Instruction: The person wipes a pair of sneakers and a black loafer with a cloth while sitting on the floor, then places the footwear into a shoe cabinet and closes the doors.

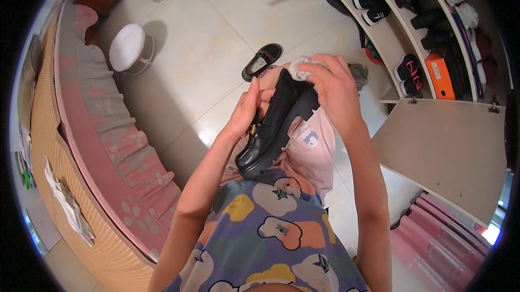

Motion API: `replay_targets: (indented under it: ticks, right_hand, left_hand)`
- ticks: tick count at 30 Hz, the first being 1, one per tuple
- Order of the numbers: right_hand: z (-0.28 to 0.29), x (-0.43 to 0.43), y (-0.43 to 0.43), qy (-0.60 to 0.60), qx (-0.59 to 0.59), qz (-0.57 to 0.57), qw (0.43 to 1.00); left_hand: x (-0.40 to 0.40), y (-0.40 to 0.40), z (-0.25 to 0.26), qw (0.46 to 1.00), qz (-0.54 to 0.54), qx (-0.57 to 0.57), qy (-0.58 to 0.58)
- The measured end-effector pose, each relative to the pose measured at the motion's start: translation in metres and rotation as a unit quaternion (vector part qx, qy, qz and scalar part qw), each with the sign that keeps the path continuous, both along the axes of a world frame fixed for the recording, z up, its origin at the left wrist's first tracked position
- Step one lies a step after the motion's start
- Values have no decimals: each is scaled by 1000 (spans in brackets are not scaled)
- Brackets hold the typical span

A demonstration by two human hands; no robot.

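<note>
A black leather loafer (273,129) with a gold buckle and a thick ridged sole is held on its side above my lap. My left hand (252,107) grips it by the opening, with some fingers inside the shoe. In my right hand (335,84) is a crumpled white cloth (300,68), pressed at the heel end of the shoe. The heel is partly hidden by the cloth and hand. Another black shoe (263,61) with a gold chain trim is on the tiled floor just beyond my left hand.
An open shoe cabinet (384,34) with several shoes stands at the right, its lower door (438,149) swung out. An orange shoebox (440,76) sits inside. To the left are a bed with a pink ruffled skirt (122,129) and a round white stool (127,47).
</note>
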State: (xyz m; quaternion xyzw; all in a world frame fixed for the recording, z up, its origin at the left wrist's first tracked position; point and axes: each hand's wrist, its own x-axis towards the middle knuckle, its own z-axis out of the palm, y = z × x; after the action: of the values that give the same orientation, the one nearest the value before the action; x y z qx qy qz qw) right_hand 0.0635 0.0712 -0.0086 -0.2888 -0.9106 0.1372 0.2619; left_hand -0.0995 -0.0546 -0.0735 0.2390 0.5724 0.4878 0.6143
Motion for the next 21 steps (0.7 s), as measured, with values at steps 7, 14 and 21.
replay_targets:
  ticks: [7,14,21]
  right_hand:
    - [-20,5,-58,0,-3,94,996]
    - [-14,19,-77,15,-59,169,984]
    - [11,24,-84,-34,-97,289,952]
  left_hand:
    - [3,3,-4,999,41,-7,-20]
    - [5,1,2,999,38,1,1]
    - [7,7,6,1000,24,-12,15]
